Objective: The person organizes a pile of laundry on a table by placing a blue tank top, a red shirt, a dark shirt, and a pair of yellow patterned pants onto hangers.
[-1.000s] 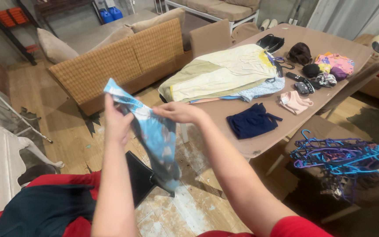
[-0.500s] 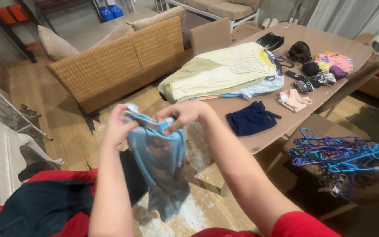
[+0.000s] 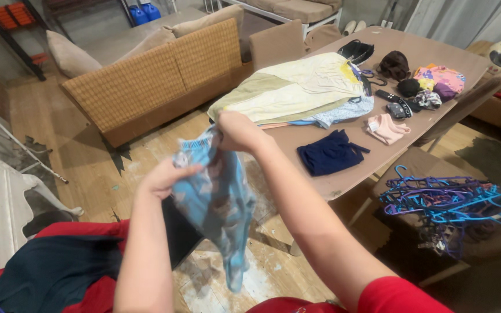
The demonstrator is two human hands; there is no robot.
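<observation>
We are gripping the light-blue patterned cloth garment [image 3: 218,197] with both hands, right hand [image 3: 236,130] clenched higher, left hand [image 3: 166,178] lower, its length hanging downward.

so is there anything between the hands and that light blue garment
No, nothing visible is in the way. Both hands already grip the light blue garment: the left hand at its lower left edge, the right hand pinching the waistband higher up. The garment hangs free above the floor, apart from the table.

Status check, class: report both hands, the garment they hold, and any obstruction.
Left hand and right hand both grip the light-blue patterned cloth garment. It hangs over the floor. Nothing obstructs.
</observation>
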